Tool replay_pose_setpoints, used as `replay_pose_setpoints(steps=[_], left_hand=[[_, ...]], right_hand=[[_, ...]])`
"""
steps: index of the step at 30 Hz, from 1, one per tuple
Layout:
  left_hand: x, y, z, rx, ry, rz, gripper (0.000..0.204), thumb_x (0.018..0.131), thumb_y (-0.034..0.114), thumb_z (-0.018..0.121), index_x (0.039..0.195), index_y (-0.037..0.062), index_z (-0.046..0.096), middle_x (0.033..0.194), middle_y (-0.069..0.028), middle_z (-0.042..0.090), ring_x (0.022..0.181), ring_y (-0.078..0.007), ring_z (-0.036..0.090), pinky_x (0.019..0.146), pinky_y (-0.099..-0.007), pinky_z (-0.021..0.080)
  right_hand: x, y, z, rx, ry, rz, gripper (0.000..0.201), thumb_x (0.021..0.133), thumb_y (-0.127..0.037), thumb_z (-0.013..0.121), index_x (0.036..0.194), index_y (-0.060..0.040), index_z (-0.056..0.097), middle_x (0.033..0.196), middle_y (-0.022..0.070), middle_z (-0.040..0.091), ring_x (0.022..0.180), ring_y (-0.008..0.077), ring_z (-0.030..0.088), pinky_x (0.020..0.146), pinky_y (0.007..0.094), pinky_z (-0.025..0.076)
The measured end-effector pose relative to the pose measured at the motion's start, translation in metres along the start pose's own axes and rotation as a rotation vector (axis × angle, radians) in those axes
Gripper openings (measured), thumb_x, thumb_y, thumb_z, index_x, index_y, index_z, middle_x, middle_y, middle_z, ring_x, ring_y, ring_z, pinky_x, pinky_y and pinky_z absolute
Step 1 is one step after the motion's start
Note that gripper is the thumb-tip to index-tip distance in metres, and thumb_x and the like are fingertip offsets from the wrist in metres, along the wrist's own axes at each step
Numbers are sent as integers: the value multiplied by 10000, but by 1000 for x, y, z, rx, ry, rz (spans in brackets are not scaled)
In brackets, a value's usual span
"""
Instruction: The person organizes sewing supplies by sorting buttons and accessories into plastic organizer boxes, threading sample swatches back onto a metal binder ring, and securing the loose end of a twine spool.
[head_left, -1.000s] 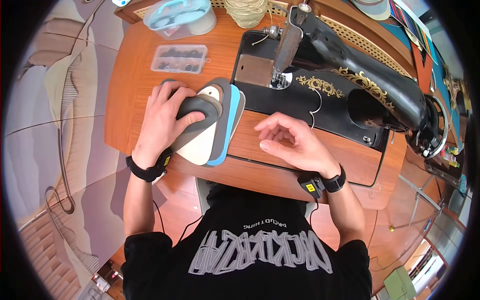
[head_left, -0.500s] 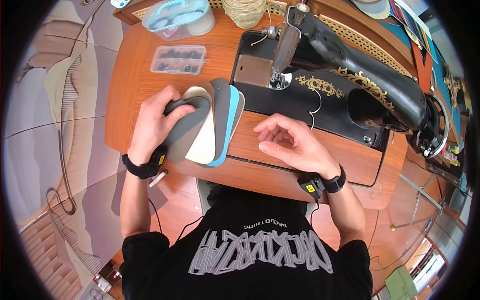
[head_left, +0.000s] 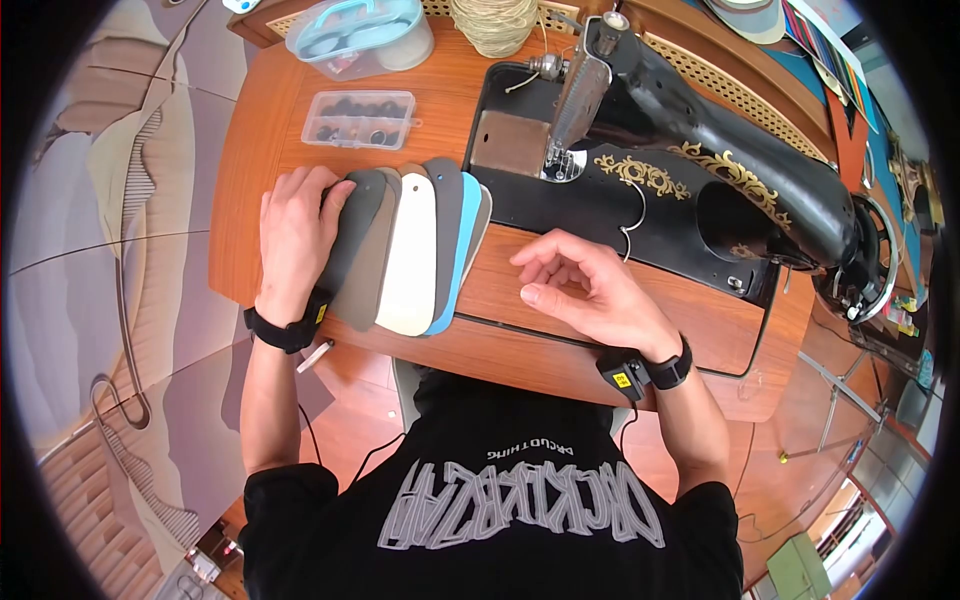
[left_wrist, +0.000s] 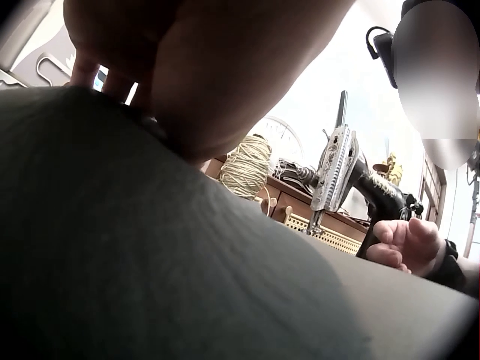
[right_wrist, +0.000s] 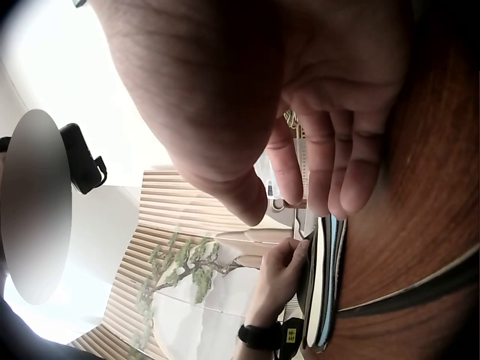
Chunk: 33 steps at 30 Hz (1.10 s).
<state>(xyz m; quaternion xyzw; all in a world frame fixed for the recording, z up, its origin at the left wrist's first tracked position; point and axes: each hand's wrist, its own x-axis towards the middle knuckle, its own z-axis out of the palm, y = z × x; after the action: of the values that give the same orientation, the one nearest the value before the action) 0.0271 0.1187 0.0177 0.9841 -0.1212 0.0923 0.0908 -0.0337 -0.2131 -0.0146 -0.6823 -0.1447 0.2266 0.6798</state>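
Observation:
Several long rounded flat pieces lie fanned on the wooden table in the head view: dark grey (head_left: 358,220), brown-grey (head_left: 360,290), cream (head_left: 409,260), another grey (head_left: 447,220) and light blue (head_left: 467,220). At the fan's left, the left hand (head_left: 296,235) grips the dark grey piece by its upper edge, thumb on top. That piece (left_wrist: 150,247) fills the lower left wrist view. Right of the fan, the right hand (head_left: 595,285) rests on its side with loosely bent fingers, holding nothing. The right wrist view shows the stacked edges (right_wrist: 322,277) beside the left hand (right_wrist: 277,281).
A black sewing machine (head_left: 720,110) stands at the right on its bed. Behind the fan are a clear compartment box (head_left: 357,120) of dark small parts, a blue-lidded container (head_left: 360,40) and a cone of cord (head_left: 494,22).
The left hand has moved left with the dark grey piece, and the pieces have spread into a wider fan showing more of the cream and brown-grey ones. The right hand has stayed still.

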Motion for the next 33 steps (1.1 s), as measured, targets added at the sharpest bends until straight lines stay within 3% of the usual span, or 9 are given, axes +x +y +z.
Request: replay_pose_setpoints(steps=[4, 6, 7, 10, 13, 22, 29, 32, 33], left_hand=[[-1, -3, 2, 16, -20, -18, 202, 936, 207, 732, 1031, 30, 713, 952, -130, 689, 918, -329, 629, 815, -429, 461], [-2, 8, -5, 24, 15, 49, 430, 851, 342, 812, 1150, 48, 720, 1079, -119, 688, 1038, -321, 627, 904, -436, 466], [-4, 12, -8, 24, 14, 49, 430, 851, 342, 812, 1150, 48, 720, 1079, -119, 688, 1038, -321, 627, 904, -436, 466], [-7, 18, -11, -20, -122, 75, 682, 736, 413, 874, 1280, 49, 681, 1209, -147, 646, 1147, -333, 603, 1012, -445, 464], [-7, 16, -10, -98, -176, 43, 657, 751, 374, 870, 1279, 34, 676, 1213, -152, 642, 1160, -345, 596, 1012, -454, 483], [0, -6, -15, -314, -285, 33, 504, 843, 95, 769, 1326, 39, 638, 1232, -146, 648, 1164, -330, 618, 1013, -417, 502], [9, -6, -15, -464, -269, -80, 403, 834, 61, 735, 1229, 48, 655, 1148, -154, 676, 1068, -343, 659, 949, -408, 532], [12, -5, -16, -518, -279, -103, 360, 843, 40, 719, 1197, 50, 658, 1091, -148, 699, 1011, -327, 678, 926, -396, 535], [14, -3, -17, -514, -334, -126, 341, 858, 22, 714, 1193, 43, 657, 1065, -122, 709, 983, -285, 680, 915, -369, 532]], right_hand=[[0, 0, 0, 19, 2, 17, 272, 972, -209, 760, 1173, -52, 667, 917, 18, 683, 835, 107, 640, 739, 268, 521], [0, 0, -1, 18, 3, 19, 272, 972, -209, 760, 1173, -51, 666, 920, 19, 683, 838, 107, 641, 742, 267, 522], [0, 0, -1, 17, 2, 22, 273, 972, -208, 760, 1173, -51, 666, 922, 20, 683, 840, 107, 642, 744, 266, 523], [1, -2, 0, 28, 1, 36, 271, 972, -207, 761, 1172, -51, 666, 922, 21, 683, 849, 105, 644, 750, 264, 525], [0, -6, -4, 3, -41, 75, 241, 984, -103, 729, 1200, -26, 654, 1006, 25, 667, 928, 92, 638, 835, 263, 545], [0, -5, -5, 24, -45, 107, 252, 988, -111, 727, 1213, -29, 649, 1021, 25, 660, 942, 89, 632, 844, 260, 539], [0, -6, -5, 23, -49, 103, 253, 987, -111, 728, 1213, -29, 649, 1022, 23, 657, 936, 87, 631, 833, 259, 538], [1, -6, -5, 19, -44, 97, 253, 985, -113, 731, 1210, -31, 651, 1013, 23, 659, 930, 87, 632, 827, 258, 538], [1, -7, -5, 13, -43, 97, 253, 983, -113, 733, 1209, -31, 652, 1008, 23, 660, 926, 87, 633, 822, 257, 539]])
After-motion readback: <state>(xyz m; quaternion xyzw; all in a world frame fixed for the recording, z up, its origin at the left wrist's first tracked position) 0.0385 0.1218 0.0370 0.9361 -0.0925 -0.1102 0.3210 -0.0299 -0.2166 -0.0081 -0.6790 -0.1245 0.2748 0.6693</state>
